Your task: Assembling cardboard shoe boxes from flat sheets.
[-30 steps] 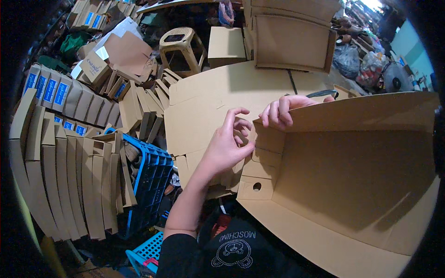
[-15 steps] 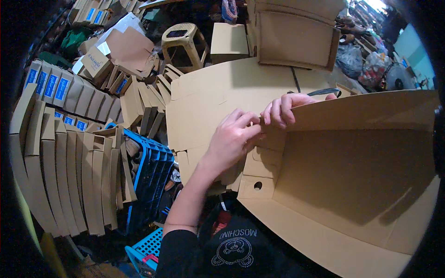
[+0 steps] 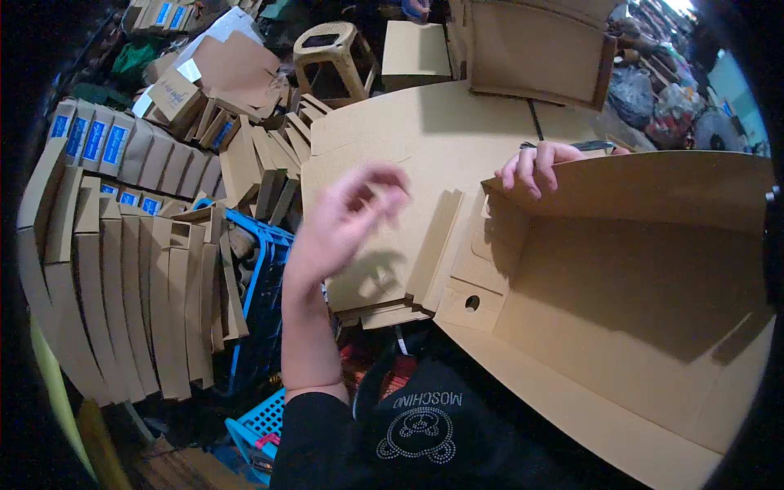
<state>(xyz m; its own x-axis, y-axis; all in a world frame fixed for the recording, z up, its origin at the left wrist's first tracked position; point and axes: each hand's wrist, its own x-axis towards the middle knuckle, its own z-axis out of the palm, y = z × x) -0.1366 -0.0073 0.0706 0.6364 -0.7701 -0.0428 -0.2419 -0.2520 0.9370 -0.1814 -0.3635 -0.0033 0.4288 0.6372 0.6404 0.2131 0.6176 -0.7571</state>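
Note:
A large open cardboard box (image 3: pixel 604 294) lies at the right, tilted, with its hollow toward me. My right hand (image 3: pixel 535 168) reaches round from behind its far wall, the fingers curled over the top edge near the corner. The near end wall has a small round hole. To the left of the box, my left hand (image 3: pixel 347 216) is raised in the air, apart from the box. It is blurred, its fingers loosely bent, with nothing visible between them. Beneath it spreads a flat cardboard sheet (image 3: pixel 367 135), with narrow cardboard strips (image 3: pixel 437 245) beside the box.
At the left stand rows of flat cardboard boxes (image 3: pixel 122 286) next to a blue crate (image 3: pixel 261 278). A beige stool (image 3: pixel 331 41) and a closed box (image 3: pixel 416 49) are at the back. Another cardboard box (image 3: pixel 535 49) stands far right, near plastic bags (image 3: pixel 633 94).
My left hand has let go of the box's corner and moved left. The right hand keeps hold of the edge. The narrow strips beside the box now show.

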